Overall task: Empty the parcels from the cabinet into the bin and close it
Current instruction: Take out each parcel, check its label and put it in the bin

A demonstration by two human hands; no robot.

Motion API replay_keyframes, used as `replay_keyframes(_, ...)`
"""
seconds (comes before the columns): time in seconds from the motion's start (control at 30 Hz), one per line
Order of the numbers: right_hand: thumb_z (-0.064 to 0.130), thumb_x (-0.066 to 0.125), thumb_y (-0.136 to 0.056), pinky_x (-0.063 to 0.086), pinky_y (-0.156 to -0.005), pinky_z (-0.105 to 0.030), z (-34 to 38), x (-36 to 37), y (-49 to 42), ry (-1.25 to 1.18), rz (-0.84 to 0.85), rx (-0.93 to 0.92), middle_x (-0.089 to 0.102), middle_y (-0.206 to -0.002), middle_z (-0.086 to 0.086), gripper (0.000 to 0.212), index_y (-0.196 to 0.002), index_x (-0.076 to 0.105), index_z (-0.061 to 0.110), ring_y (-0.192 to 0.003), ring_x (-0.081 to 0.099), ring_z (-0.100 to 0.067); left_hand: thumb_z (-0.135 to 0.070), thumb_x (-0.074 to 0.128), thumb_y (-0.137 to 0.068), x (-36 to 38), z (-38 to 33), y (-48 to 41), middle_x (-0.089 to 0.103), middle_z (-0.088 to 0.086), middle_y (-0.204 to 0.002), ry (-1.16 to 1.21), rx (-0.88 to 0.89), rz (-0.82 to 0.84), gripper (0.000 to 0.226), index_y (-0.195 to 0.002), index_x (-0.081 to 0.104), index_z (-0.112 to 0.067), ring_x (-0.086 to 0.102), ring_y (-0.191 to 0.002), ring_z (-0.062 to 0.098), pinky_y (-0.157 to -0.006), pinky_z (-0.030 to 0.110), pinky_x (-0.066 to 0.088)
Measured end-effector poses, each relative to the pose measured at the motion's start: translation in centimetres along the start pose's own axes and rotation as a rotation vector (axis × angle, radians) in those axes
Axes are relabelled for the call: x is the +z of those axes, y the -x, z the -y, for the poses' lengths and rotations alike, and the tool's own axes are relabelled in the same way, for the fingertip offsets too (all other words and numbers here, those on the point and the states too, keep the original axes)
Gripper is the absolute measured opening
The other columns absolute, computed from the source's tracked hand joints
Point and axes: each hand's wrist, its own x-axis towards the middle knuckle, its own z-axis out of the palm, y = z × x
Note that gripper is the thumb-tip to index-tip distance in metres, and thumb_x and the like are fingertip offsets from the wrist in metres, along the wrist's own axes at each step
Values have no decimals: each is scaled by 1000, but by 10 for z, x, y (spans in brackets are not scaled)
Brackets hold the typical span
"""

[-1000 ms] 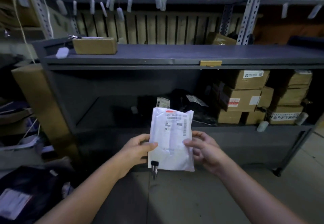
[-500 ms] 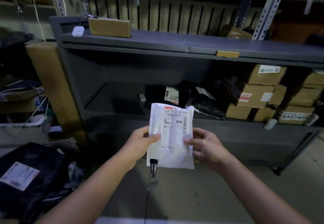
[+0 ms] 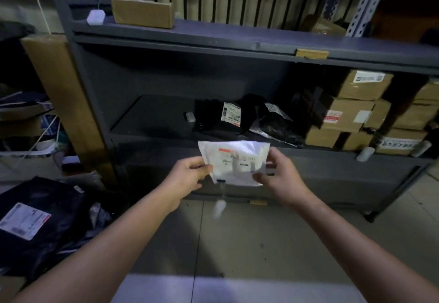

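I hold a white parcel bag (image 3: 234, 162) with a printed label in front of the grey cabinet (image 3: 237, 48). My left hand (image 3: 187, 175) pinches its left edge and my right hand (image 3: 279, 172) pinches its right edge. A small black clip with a white tag (image 3: 219, 205) dangles below the bag. Inside the open cabinet lie black parcel bags (image 3: 228, 118) with white labels and, to the right, stacked brown cardboard boxes (image 3: 349, 112). At the lower left, black parcel bags (image 3: 35, 224) are piled; whether they lie in a bin I cannot tell.
A brown box (image 3: 142, 13) and a white tag (image 3: 95, 16) sit on the cabinet's top. A tall cardboard piece (image 3: 61, 96) leans at the cabinet's left side. Metal shelving uprights (image 3: 363, 1) rise behind. Tiled floor (image 3: 237, 243) lies below my arms.
The white bag has tilted from upright to a flatter, top-away angle and both hands moved up. The camera has dipped, showing more of the pile at lower left.
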Motion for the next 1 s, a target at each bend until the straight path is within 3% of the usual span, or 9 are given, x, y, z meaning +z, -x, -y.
replay_keyframes(0.13, -8, 62, -77, 47, -76, -29, -8, 7, 3, 321, -109, -264, 62, -92, 10, 34, -91, 57, 22, -89, 54, -17, -17, 48, -101, -3, 2, 1, 74, 5, -106, 210, -190, 67, 25, -112, 71, -20, 73, -94, 24, -81, 41, 58)
replay_keyframes(0.23, -18, 55, -67, 37, -73, -18, -11, 7, 10, 521, -122, -469, 55, -95, 12, 44, -93, 56, 18, -90, 42, -14, -34, 45, -103, -5, 1, 0, 74, 8, -110, 355, -341, 115, 34, -116, 67, -10, 72, -93, 24, -71, 35, 57)
replay_keyframes(0.37, -19, 59, -64, 47, -76, -29, -15, 7, 17, 650, -111, -561, 55, -107, 11, 52, -99, 57, 18, -100, 46, -18, -17, 60, -97, -2, 0, 0, 74, 11, -109, 253, -248, 256, 26, -118, 69, -4, 72, -89, 20, -69, 28, 57)
replay_keyframes(0.5, -7, 63, -77, 51, -84, -32, -25, 4, 20, 694, -63, -516, 57, -127, 2, 43, -113, 62, 17, -114, 50, -24, -2, 62, -94, 1, 0, 1, 75, 10, -107, 180, -120, 215, 26, -116, 70, -14, 72, -92, 22, -72, 31, 56)
replay_keyframes(0.6, 2, 70, -82, 45, -95, -27, -35, -1, 17, 624, 12, -320, 57, -129, 5, 43, -121, 62, 22, -115, 52, -16, 0, 67, -89, 2, -3, 2, 75, 6, -104, 84, 24, 120, 36, -116, 66, -24, 73, -92, 24, -76, 36, 59)
replay_keyframes(0.73, 27, 65, -95, 59, -85, -35, -13, -3, 15, -23, 4, 291, 68, -114, -1, 17, -109, 67, 18, -103, 65, -15, -6, 67, -90, 7, -3, 3, 71, -7, -108, -230, 226, 76, 38, -119, 63, -31, 68, -101, 14, -90, 38, 56)
replay_keyframes(0.8, 45, 61, -94, 61, -83, -43, -2, -1, 13, -328, 20, 497, 67, -118, -8, 35, -109, 66, 14, -102, 67, -23, -9, 66, -90, 11, -1, 5, 68, -13, -112, -367, 310, 73, 40, -122, 63, -32, 63, -106, 10, -96, 36, 52)
replay_keyframes(0.9, 72, 54, -82, 59, -84, -50, 13, 0, 8, -604, 73, 655, 70, -116, -14, 71, -109, 66, 7, -103, 69, -34, -8, 63, -91, 17, 1, 13, 67, -19, -110, -537, 410, 115, 36, -108, 67, -40, 59, -108, 5, -97, 28, 46)
replay_keyframes(1.0, 78, 57, -74, 59, -76, -46, 27, 0, 3, -734, 111, 715, 72, -109, -20, 89, -111, 66, -3, -97, 72, -36, -9, 62, -91, 23, 4, 16, 66, -12, -106, -632, 468, 158, 39, -97, 63, -47, 59, -105, 10, -96, 34, 47)
